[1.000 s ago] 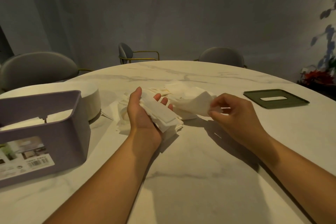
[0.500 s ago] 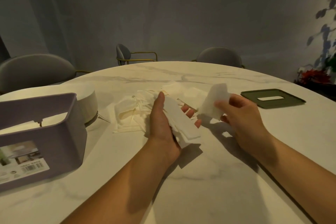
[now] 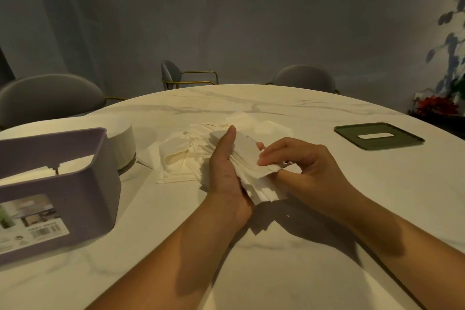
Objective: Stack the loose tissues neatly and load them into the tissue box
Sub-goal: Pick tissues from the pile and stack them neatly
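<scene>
The left hand [image 3: 224,173] cups a stack of tissues [image 3: 247,156] over the table [image 3: 302,272]. The right hand [image 3: 307,166] pinches its edge. Loose tissues [image 3: 176,156] lie just behind, and the tissue box [image 3: 63,184] is far left.

My left hand [image 3: 224,173] holds the tissue stack [image 3: 254,166], which hides most of its fingers. My right hand [image 3: 299,161], pinching, covers the stack's right edge. The loose tissues [image 3: 176,156] vanish behind my left hand. At the table's [image 3: 276,259] left edge, the frame cuts the tissue box [image 3: 75,184]; its label is unreadable.
</scene>
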Motion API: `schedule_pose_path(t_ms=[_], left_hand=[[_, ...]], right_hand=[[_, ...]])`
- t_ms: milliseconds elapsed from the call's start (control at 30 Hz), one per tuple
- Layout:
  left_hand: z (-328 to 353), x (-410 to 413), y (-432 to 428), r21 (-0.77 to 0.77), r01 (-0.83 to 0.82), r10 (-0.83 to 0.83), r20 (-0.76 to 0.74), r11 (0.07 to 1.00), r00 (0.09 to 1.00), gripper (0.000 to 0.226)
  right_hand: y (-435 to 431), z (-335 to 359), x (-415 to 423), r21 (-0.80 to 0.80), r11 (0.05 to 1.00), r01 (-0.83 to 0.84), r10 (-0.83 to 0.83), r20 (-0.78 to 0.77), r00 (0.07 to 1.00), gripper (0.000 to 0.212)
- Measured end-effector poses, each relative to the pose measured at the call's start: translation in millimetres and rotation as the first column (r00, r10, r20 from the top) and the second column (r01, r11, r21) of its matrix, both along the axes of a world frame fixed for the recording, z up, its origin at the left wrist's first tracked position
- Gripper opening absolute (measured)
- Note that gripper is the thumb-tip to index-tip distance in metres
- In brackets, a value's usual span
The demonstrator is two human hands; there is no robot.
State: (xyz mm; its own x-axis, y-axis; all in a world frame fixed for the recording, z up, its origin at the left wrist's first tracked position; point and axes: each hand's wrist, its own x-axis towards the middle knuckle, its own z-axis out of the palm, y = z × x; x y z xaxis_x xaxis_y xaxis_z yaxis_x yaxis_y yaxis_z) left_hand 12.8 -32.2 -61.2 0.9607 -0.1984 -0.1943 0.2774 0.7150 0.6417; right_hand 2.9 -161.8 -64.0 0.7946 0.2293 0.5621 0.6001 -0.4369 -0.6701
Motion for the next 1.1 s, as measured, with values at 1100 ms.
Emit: schedule_pose_path(t_ms=[1100], left_hand=[[-1.0,2.0,-2.6,0.729,-0.366,-0.040,0.474,0.578,0.880,0.076]], right_hand=[[-28.0,-2.0,15.5,0.413,0.900,0.142,0.066,-0.448,0.892,0.046]])
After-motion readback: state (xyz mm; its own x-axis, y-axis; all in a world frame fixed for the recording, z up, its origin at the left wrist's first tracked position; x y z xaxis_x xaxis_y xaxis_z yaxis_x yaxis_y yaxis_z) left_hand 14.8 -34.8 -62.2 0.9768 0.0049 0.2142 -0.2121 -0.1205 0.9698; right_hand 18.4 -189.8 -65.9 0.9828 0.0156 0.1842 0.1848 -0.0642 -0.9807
